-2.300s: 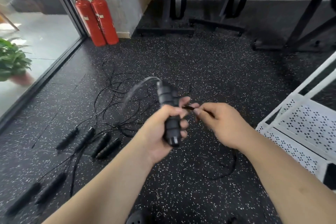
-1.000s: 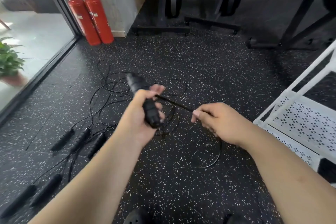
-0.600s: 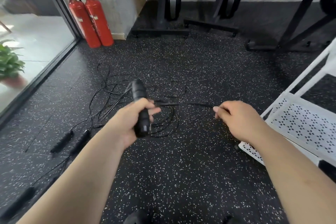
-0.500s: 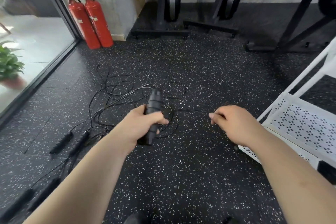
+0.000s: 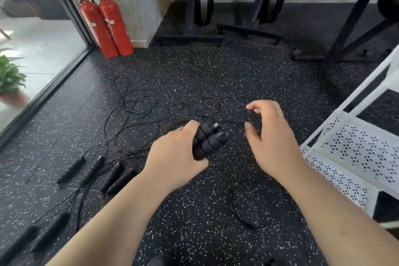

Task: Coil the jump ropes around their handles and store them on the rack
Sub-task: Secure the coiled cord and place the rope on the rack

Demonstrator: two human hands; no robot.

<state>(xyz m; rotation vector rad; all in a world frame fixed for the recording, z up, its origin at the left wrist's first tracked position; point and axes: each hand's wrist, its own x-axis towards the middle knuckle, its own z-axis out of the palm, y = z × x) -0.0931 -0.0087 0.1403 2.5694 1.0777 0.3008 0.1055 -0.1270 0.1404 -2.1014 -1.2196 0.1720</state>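
Head view, risk: the cord point(image 5: 230, 200) lies in a loose loop on the floor below the hands. With nobody holding it taut, any turns on the handles point(image 5: 208, 139) may spring off.
Floor tangle point(image 5: 133, 110): the trailing cord may catch on the other ropes just to the left and drag them along.
Left hand point(image 5: 177, 157): fingers curled round both handles, clamping them side by side.
Right hand point(image 5: 269, 136): just beside the handle tips, fingers spread and curved, thumb apart, gripping nothing (the slack's likely cause).
Handles: black, ribbed, held above the floor at mid-frame. A thin cord stub shows at the tip, and I cannot tell how much is wound.
Rack point(image 5: 354, 153): white, perforated, near on the right, with no rope on the part in view.
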